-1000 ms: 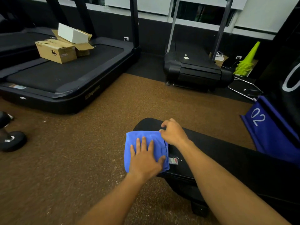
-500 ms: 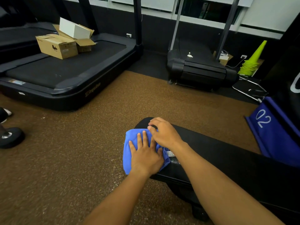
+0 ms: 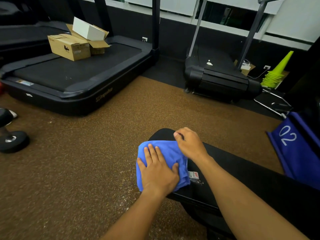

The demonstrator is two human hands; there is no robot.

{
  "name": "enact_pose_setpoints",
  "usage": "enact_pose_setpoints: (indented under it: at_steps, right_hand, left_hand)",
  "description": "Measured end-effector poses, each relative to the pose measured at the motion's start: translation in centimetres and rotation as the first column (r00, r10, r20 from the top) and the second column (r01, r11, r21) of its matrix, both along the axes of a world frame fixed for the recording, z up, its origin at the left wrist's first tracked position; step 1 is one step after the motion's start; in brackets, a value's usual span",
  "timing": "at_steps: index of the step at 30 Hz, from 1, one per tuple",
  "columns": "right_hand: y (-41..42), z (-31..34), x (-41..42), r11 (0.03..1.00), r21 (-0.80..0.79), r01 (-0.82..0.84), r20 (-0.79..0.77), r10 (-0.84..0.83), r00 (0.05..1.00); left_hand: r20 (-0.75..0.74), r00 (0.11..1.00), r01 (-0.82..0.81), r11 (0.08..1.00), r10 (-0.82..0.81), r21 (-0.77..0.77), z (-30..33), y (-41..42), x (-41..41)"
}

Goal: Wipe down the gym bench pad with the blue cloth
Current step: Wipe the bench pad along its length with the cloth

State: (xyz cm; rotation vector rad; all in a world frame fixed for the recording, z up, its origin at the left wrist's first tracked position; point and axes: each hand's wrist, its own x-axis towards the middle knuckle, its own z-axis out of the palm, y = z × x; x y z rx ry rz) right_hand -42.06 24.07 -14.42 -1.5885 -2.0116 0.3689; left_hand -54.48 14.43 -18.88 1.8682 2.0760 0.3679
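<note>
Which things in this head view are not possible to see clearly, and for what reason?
- Bench pad: its near end runs out of the bottom right edge; the blue cloth and both forearms cover part of it.
- Right hand: fingertips curl under, so its hold on the cloth is unclear.
- Small label on the pad: print too small to read.
- Dumbbell: cut off by the left edge.

Soft, matt blue cloth on smooth, faintly glossy black bench pad; rough speckled brown floor; plain cardboard boxes; glossy plastic cones.
</note>
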Motion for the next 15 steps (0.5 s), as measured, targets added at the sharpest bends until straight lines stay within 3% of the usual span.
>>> enact_pose_setpoints:
  at_steps: [7, 15]
  right_hand:
    - [1.3, 1.0, 2.8, 0.993, 0.019, 0.119, 0.06, -0.12, 0.991]
    - [1.0, 1.2, 1.5, 0.997, -0.004, 0.082, 0.101, -0.081, 0.992]
  left_hand:
    - [0.017, 1.0, 0.008, 0.998, -0.007, -0.059, 0.2, 3.3, 0.0]
    - [0.072, 0.997, 0.038, 0.996, -0.033, -0.082, 1.0, 7.0, -0.5]
